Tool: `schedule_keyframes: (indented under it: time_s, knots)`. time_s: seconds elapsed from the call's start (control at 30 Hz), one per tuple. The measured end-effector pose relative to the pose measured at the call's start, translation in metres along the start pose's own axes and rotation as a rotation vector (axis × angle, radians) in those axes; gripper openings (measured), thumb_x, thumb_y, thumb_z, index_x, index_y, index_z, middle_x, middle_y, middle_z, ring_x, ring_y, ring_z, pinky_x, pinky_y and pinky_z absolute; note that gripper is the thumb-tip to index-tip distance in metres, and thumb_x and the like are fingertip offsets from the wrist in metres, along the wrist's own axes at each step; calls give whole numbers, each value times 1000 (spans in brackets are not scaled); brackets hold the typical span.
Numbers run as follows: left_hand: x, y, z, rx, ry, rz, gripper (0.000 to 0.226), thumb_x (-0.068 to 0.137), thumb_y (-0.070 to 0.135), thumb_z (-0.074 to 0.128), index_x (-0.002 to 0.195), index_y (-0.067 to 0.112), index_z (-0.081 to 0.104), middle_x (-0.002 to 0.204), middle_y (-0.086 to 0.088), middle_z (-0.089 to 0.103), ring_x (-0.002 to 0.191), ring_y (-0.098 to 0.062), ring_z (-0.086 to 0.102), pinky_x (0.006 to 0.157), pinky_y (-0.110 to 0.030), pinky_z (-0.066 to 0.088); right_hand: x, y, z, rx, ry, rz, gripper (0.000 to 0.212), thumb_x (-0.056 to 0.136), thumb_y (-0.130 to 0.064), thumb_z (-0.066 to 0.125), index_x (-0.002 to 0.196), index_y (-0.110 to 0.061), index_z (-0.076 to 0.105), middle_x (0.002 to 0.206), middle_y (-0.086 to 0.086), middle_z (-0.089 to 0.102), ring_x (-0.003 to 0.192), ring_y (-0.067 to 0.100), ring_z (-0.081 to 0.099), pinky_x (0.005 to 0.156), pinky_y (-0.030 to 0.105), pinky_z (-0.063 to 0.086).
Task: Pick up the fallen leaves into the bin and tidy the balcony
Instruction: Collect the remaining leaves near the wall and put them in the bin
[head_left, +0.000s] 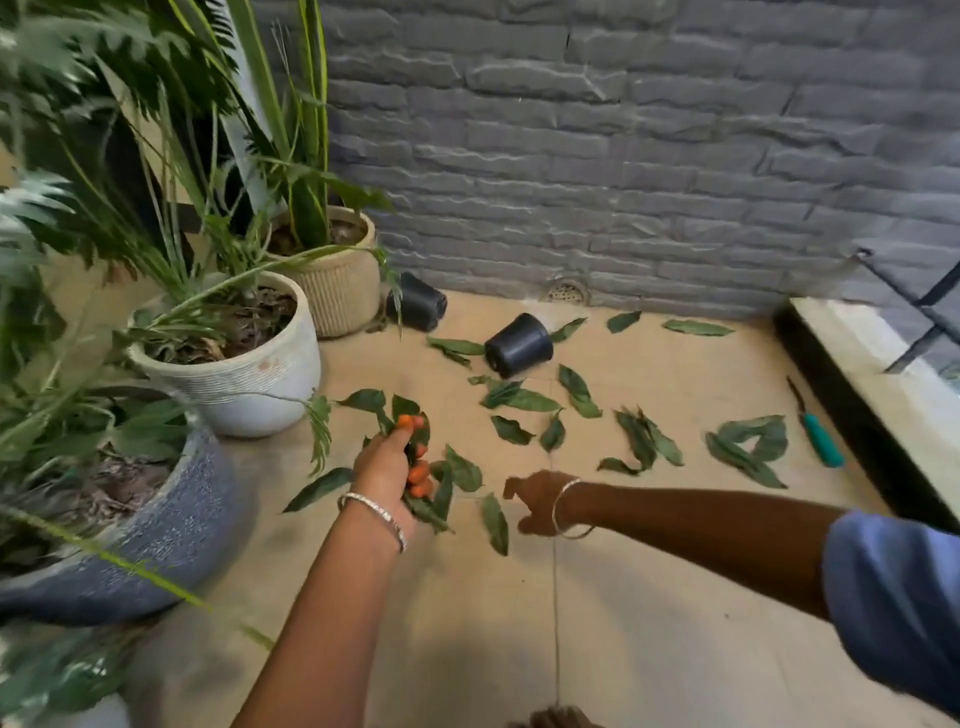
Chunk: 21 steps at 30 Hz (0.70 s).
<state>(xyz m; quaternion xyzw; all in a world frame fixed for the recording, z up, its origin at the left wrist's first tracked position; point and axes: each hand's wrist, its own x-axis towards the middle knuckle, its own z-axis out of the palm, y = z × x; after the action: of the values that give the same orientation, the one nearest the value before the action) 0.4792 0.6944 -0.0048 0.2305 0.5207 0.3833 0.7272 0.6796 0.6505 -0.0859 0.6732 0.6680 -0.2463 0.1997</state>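
My left hand (395, 462), lower centre of the frame, clutches a bunch of flat green fallen leaves (434, 512); my right hand (537, 501) beside it is loosely curled and empty. Many loose leaves (522, 400) lie across the beige tiled floor (649, 597) at centre and right, a black plastic pot (519, 345) lies tipped, and no bin shows. Barely started, I judge.

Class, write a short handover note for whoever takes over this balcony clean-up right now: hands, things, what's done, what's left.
Left hand grips a bunch of leaves.
Right hand empty, loosely curled, beside a fallen leaf.
Loose leaves litter the floor; a black pot and a second pot lie tipped; teal-handled tool near the step.
No bin in view.
Done: one handful gathered. Left: other leaves, binning, pots.
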Motion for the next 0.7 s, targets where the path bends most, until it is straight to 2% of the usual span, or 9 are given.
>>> schedule_keyframes:
  time_s: [0.07, 0.13, 0.2, 0.27, 0.37, 0.43, 0.57, 0.63, 0.7]
  knots:
    - [14, -4, -12, 42, 0, -9, 17, 102, 27, 48, 95, 17, 59, 63, 1, 39, 32, -7, 26, 32, -14, 20, 27, 2, 31, 57, -79, -19, 73, 93, -38, 60, 153, -21, 23, 146, 18, 40, 131, 36, 44, 106, 41, 42]
    - [24, -7, -22, 58, 8, -59, 21, 100, 32, 51, 89, 17, 59, 62, 2, 38, 33, -7, 27, 32, -15, 20, 48, 6, 55, 104, -134, -39, 75, 93, -39, 60, 155, -26, 19, 149, 18, 33, 133, 37, 40, 109, 43, 38]
    - [27, -8, -28, 94, 16, -103, 27, 97, 37, 54, 80, 17, 57, 58, 3, 38, 33, -8, 28, 33, -15, 21, 63, 10, 74, 164, -101, -36, 69, 95, -40, 56, 154, -30, 22, 155, 17, 27, 139, 38, 32, 114, 43, 31]
    - [27, -8, -32, 122, 29, -134, 29, 95, 39, 58, 75, 17, 55, 56, 3, 39, 35, -9, 28, 35, -16, 22, 72, 11, 92, 188, 27, -19, 59, 97, -38, 52, 151, -32, 30, 157, 14, 28, 141, 36, 30, 116, 43, 30]
    - [28, -13, -38, 124, 39, -160, 30, 92, 40, 61, 75, 16, 54, 54, 3, 40, 36, -9, 29, 36, -18, 23, 74, 9, 125, 122, 332, -29, 44, 98, -30, 51, 141, -29, 43, 140, 8, 52, 122, 29, 50, 97, 40, 48]
    - [30, -19, -42, 103, 47, -174, 31, 91, 41, 62, 75, 16, 54, 53, 3, 40, 36, -10, 30, 37, -18, 24, 77, 6, 137, 105, 463, -59, 35, 99, -27, 49, 134, -23, 50, 124, 6, 61, 107, 25, 55, 87, 35, 50]
    - [35, -32, -44, 77, 52, -221, 31, 89, 43, 63, 78, 15, 55, 54, 2, 40, 36, -11, 32, 36, -19, 25, 81, 5, 131, 243, 478, -25, 24, 97, -25, 51, 109, -12, 67, 105, 8, 64, 94, 25, 59, 78, 30, 45]
    - [35, -38, -44, 100, 49, -240, 31, 88, 45, 64, 83, 14, 57, 55, 1, 40, 38, -12, 32, 36, -20, 27, 75, 3, 117, 398, 485, 32, 20, 92, -21, 57, 95, -11, 74, 98, 7, 67, 89, 24, 62, 77, 29, 47]
    - [35, -43, -43, 133, 45, -241, 33, 87, 46, 66, 91, 13, 60, 56, 1, 40, 40, -12, 32, 37, -21, 28, 65, -2, 97, 614, 573, 82, 16, 88, -15, 62, 89, -12, 78, 92, 4, 71, 84, 20, 63, 76, 26, 49]
